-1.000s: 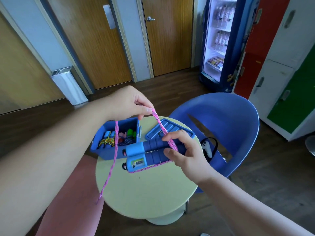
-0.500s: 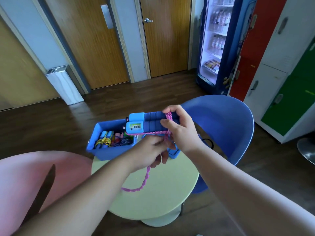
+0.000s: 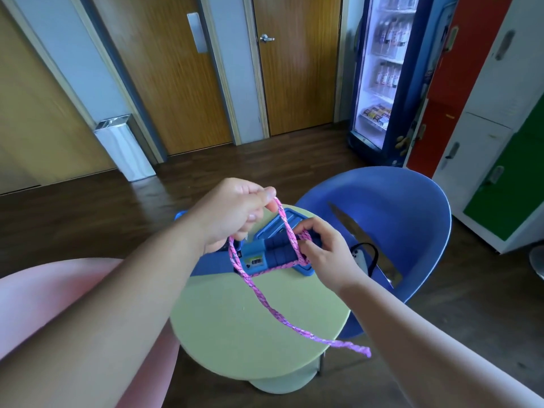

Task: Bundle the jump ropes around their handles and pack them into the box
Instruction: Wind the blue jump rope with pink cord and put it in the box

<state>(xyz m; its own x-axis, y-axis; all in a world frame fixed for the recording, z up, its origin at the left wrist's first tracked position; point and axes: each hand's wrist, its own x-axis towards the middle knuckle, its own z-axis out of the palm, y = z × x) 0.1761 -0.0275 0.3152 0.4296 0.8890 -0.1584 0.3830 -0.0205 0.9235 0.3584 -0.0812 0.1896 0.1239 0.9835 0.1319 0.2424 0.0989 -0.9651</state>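
1. Two hands share this job: my left hand [image 3: 232, 213] has its fingers [image 3: 265, 201] pinched shut on the pink rope [image 3: 265, 298], lifting a loop above the handles so the cord stays taut enough, I judge, to lay on snugly.
2. My right hand [image 3: 326, 254] is clamped around the paired blue handles [image 3: 273, 254], thumb pressing the turns already wound near the grip end so they cannot slip.
3. The rope runs from the pinch down across the handles, under them, then trails loose over the bench [image 3: 235, 328]; its free end hangs just past the near-right edge.
4. The handles are held just above the bench's far side, over the box lid [image 3: 282, 219].
5. The blue box [image 3: 206, 267] sits behind my left wrist, mostly hidden; I cannot see its contents.
6. A blue chair [image 3: 397, 219] stands beyond the bench, and a pink seat [image 3: 59, 290] lies at my left.
7. I judge winding is partway done, with a fair length left.
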